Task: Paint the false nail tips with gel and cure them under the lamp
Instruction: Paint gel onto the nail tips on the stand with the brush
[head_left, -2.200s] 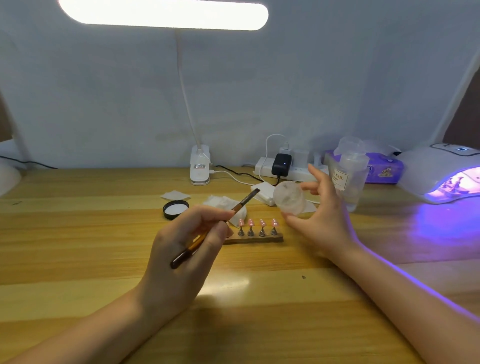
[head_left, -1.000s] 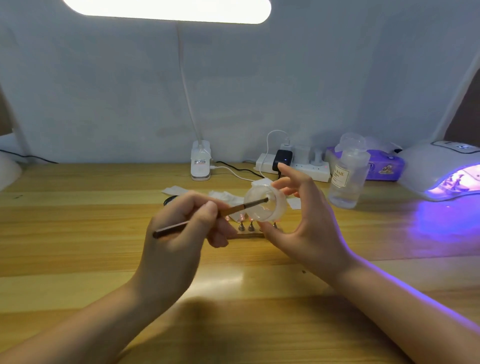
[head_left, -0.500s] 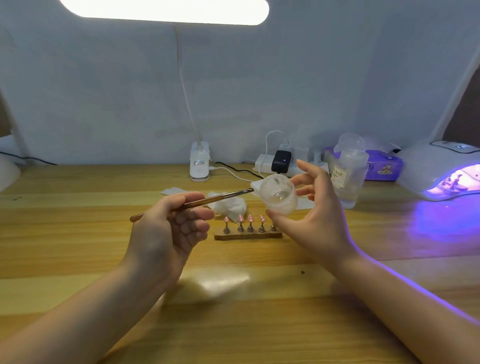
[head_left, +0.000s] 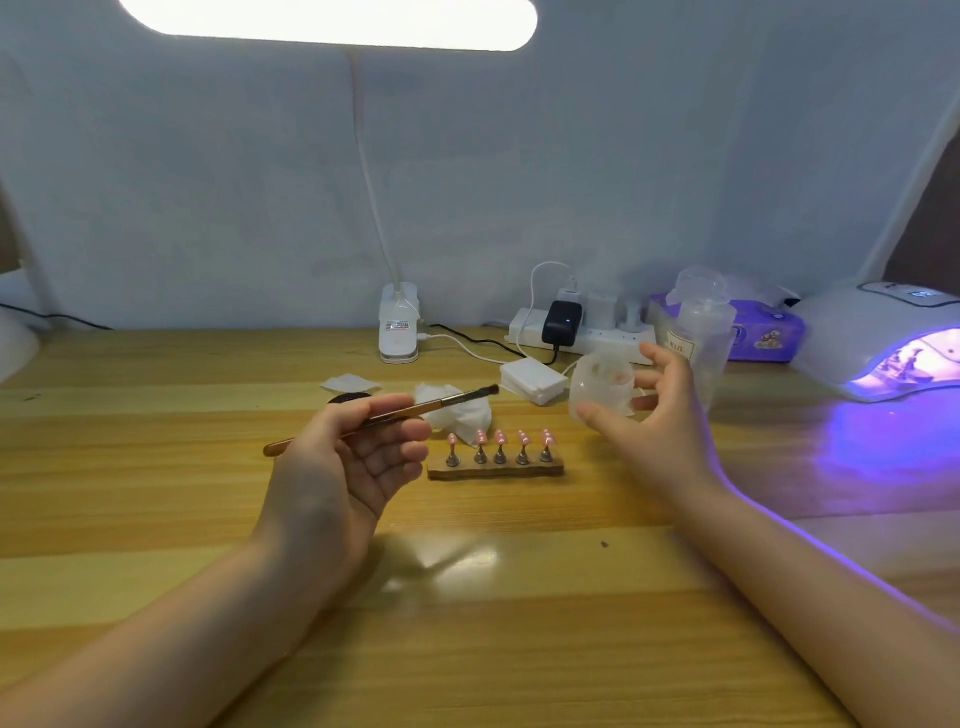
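Several pink false nail tips (head_left: 500, 437) stand on metal pegs in a wooden holder (head_left: 496, 472) at the middle of the table. My left hand (head_left: 348, 467) pinches a brown gel brush (head_left: 415, 408) between thumb and forefinger, bristles pointing right, left of the holder. My right hand (head_left: 657, 421) holds a small translucent gel jar (head_left: 602, 389) in its fingertips, above and right of the holder. The curing lamp (head_left: 883, 343) glows purple at the far right, with something inside it that I cannot make out.
A crumpled white wipe (head_left: 460, 410), a stack of white pads (head_left: 532, 382) and a black lid (head_left: 350, 399) lie behind the holder. A clear liquid bottle (head_left: 701, 332), a purple tissue pack (head_left: 763, 338), a power strip (head_left: 576, 332) and a desk lamp's clip base (head_left: 399, 332) line the back.
The brush has come out of the jar and moved left. My right hand has carried the jar to the right, uncovering the whole holder.
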